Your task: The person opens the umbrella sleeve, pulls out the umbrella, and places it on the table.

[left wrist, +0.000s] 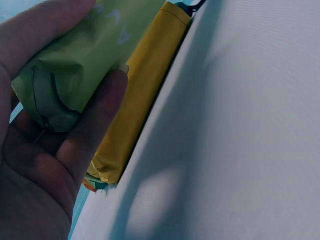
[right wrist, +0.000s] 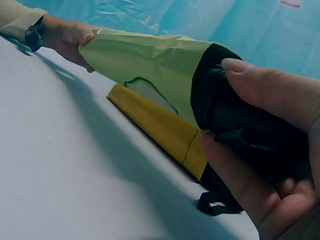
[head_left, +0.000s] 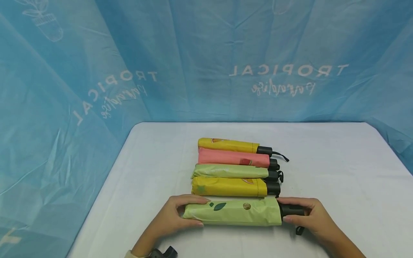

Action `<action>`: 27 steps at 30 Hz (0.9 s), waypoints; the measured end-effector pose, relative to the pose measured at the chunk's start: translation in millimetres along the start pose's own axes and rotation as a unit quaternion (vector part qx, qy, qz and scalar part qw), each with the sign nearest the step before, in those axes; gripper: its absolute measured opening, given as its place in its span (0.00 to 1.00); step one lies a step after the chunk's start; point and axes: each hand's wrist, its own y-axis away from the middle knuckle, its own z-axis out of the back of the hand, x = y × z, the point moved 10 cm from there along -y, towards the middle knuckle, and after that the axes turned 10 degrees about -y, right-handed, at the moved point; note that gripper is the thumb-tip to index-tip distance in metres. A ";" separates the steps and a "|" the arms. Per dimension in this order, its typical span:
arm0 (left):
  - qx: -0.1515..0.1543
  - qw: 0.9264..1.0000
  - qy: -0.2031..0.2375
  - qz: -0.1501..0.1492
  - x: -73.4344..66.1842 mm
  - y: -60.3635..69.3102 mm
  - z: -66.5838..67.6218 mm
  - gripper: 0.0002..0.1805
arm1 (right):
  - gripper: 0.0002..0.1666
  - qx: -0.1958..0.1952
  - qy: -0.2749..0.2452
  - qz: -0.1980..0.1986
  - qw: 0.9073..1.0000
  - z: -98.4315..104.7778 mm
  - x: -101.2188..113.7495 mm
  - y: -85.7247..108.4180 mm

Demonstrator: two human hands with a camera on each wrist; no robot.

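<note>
A folded light green umbrella [head_left: 232,214] with leaf prints lies crosswise between both hands, nearest to the person. My left hand [head_left: 171,218] grips its cloth end, thumb on one side and fingers on the other. At the other end my right hand [head_left: 319,219] pinches the black handle [right wrist: 235,110] where it meets the cloth. In the wrist views the green umbrella appears raised above a folded yellow umbrella [left wrist: 145,85], which lies just behind it in the head view. A dark strap [head_left: 299,230] hangs below the right hand.
Behind lie another light green umbrella [head_left: 230,171], a pink umbrella [head_left: 226,156] and a second yellow umbrella [head_left: 238,146], side by side with handles to the right. They rest on a white table [head_left: 155,154]. Blue printed sheeting [head_left: 200,71] surrounds the back and sides.
</note>
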 end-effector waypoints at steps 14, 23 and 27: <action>-0.025 0.999 -0.013 -0.017 -1.0 4.9 17.0 0.28 | 0.26 0.004 0.024 -0.008 1.000 3.2 -1.7 1.4; -0.017 0.999 -0.023 -0.019 -2.1 6.5 22.3 0.30 | 0.25 0.001 0.011 0.005 1.000 6.1 4.1 5.9; -0.021 1.000 -0.015 -0.017 -1.5 9.3 25.9 0.30 | 0.24 -0.006 0.033 0.006 0.999 9.7 6.4 8.6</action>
